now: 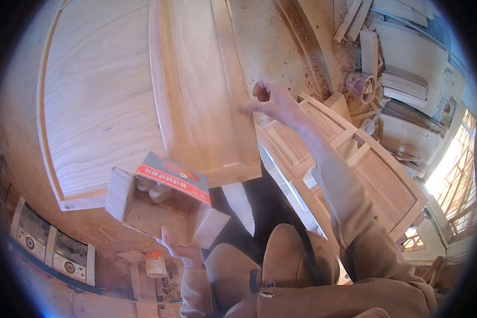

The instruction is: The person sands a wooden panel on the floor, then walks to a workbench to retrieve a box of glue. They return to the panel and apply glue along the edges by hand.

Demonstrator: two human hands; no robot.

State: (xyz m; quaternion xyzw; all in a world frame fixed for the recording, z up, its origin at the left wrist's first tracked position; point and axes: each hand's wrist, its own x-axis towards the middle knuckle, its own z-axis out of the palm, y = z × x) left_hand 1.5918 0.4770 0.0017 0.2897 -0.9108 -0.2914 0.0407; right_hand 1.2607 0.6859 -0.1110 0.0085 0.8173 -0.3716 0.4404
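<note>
Maybe the pale lumps [156, 192] could spill if the open cardboard box [162, 213] by the wooden panel [196, 106] tips, since just the left grip [180, 250] is closed on its edge. The right grip [275, 103] curls near the panel; I can't tell if it holds anything.

The dusty brown floor [85, 223] carries scattered wood offcuts [369, 52] and a round bucket [356, 86].

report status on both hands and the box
Left hand holding open cardboard box. Right hand at right edge of wooden panel, grip unclear. Box hides part of panel's lower edge.
</note>
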